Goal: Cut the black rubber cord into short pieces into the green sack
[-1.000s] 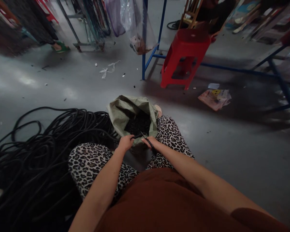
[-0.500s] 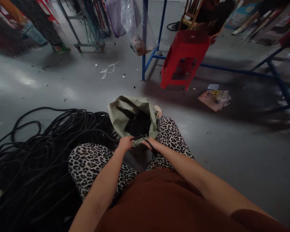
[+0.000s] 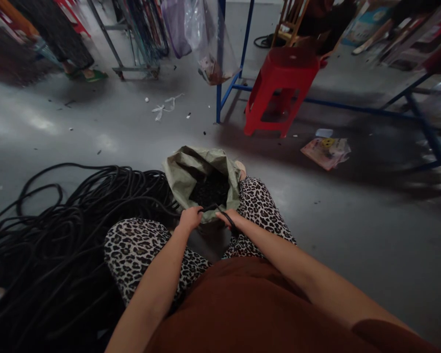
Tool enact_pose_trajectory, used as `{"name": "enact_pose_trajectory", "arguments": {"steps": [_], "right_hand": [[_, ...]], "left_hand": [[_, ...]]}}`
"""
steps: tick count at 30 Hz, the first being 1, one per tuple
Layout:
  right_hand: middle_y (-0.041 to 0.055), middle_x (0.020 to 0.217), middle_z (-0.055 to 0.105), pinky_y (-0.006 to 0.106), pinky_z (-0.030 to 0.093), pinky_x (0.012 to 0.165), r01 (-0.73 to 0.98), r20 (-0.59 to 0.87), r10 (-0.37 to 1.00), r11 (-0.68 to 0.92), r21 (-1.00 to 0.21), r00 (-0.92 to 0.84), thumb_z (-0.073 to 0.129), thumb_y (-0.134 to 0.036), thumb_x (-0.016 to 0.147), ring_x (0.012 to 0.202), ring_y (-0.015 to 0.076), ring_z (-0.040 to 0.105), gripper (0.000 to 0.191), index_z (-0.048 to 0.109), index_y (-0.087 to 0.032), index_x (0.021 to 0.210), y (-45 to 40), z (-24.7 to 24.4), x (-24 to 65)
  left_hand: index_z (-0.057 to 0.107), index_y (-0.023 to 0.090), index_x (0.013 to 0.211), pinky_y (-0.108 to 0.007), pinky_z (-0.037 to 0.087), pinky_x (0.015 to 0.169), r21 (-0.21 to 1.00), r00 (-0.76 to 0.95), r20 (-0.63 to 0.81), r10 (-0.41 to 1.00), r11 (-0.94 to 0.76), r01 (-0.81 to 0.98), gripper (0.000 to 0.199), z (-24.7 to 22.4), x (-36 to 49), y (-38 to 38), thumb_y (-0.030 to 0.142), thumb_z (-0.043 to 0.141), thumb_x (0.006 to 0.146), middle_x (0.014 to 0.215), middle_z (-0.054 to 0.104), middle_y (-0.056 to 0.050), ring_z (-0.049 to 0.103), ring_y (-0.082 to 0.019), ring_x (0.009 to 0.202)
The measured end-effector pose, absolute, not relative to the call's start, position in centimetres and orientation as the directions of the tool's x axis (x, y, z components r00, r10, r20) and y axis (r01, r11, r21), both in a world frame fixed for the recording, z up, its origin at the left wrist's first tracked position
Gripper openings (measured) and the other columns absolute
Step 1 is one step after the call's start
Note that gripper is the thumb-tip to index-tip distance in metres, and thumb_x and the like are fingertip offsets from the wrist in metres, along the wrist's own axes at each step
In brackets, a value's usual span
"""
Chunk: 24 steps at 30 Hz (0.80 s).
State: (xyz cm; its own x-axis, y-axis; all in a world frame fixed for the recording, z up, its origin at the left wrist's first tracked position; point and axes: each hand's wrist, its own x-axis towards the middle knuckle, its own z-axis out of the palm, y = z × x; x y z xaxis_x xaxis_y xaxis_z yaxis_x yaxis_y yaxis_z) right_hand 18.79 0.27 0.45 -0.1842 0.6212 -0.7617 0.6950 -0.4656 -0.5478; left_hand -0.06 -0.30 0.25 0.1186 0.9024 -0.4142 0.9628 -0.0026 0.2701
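Note:
An open green-grey woven sack (image 3: 178, 176) stands between my knees, with small black pieces (image 3: 210, 190) inside. My left hand (image 3: 191, 217) is closed on a black cord (image 3: 161, 201) at the sack's near rim; its short end sticks out to the right over the opening. My right hand (image 3: 228, 219) is wrapped round black-handled scissors (image 3: 231, 223), whose blades point left towards the cord end. Whether the blades touch the cord is too small to tell. The cord runs left into a big tangled heap of black cord (image 3: 59, 245) beside my left leg.
A red plastic stool (image 3: 286, 78) stands ahead, near a blue metal frame (image 3: 219, 98) with clear plastic bags hanging. A wheeled rack (image 3: 132, 68) and a person's green-shod feet (image 3: 94, 76) are at upper left. Printed packaging (image 3: 327, 151) lies on the floor at right.
The cord end and scissor blades have shifted slightly over the sack's rim, while both my hands stay nearly in place. At upper left, the other person's feet and legs show more.

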Motion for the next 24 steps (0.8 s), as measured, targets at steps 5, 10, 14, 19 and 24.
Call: {"name": "enact_pose_trajectory", "arguments": {"steps": [5,10,14,19,24], "right_hand": [[-0.0004,0.047,0.048,0.023,0.042,0.041,0.638,-0.775,0.593,-0.514,-0.573,-0.219,0.042,-0.055,0.086,0.037,0.0128,0.048,0.049,0.062,-0.012,0.097,0.1,1.7,18.7],[-0.0004,0.048,0.051,0.022,0.042,0.041,0.618,-0.78,0.568,-0.521,-0.588,-0.264,0.042,-0.058,0.085,0.037,0.0123,0.049,0.052,0.058,-0.012,0.104,-0.2,2.5,18.7],[-0.0003,0.049,0.051,0.019,0.041,0.04,0.612,-0.78,0.557,-0.521,-0.595,-0.285,0.042,-0.057,0.085,0.038,0.0114,0.051,0.051,0.058,-0.011,0.1,-0.3,2.5,18.7],[-0.0005,0.048,0.051,0.018,0.04,0.038,0.611,-0.768,0.561,-0.502,-0.613,-0.31,0.043,-0.058,0.084,0.037,0.0112,0.05,0.052,0.058,-0.011,0.098,-0.2,1.9,18.8],[0.0008,0.049,0.052,0.018,0.039,0.039,0.628,-0.75,0.572,-0.458,-0.629,-0.334,0.042,-0.058,0.084,0.037,0.0106,0.05,0.052,0.059,-0.009,0.095,-0.3,1.6,18.8]], "left_hand": [[0.059,0.022,0.115,-0.031,0.042,0.089,0.304,0.085,-0.345,0.935,0.026,0.952,0.036,0.6,0.0,-0.1,0.03,0.043,0.083,0.113,0.063,-0.006,0.057,-0.021,0.103],[0.059,0.021,0.115,-0.029,0.04,0.093,0.324,0.075,-0.324,0.943,0.036,0.945,0.036,0.7,0.2,0.0,0.03,0.044,0.084,0.114,0.063,-0.005,0.055,-0.019,0.106],[0.058,0.022,0.115,-0.028,0.039,0.093,0.334,0.08,-0.33,0.941,0.037,0.942,0.035,0.6,0.3,-0.1,0.03,0.044,0.084,0.114,0.062,-0.004,0.055,-0.019,0.106],[0.059,0.021,0.114,-0.03,0.04,0.092,0.345,0.121,-0.316,0.941,-0.005,0.938,0.035,0.7,0.5,-0.2,0.029,0.045,0.083,0.113,0.063,-0.005,0.055,-0.02,0.105],[0.059,0.022,0.114,-0.028,0.04,0.091,0.336,0.15,-0.333,0.931,-0.032,0.941,0.035,0.7,0.7,-0.2,0.03,0.045,0.084,0.111,0.064,-0.005,0.056,-0.019,0.104]]}}
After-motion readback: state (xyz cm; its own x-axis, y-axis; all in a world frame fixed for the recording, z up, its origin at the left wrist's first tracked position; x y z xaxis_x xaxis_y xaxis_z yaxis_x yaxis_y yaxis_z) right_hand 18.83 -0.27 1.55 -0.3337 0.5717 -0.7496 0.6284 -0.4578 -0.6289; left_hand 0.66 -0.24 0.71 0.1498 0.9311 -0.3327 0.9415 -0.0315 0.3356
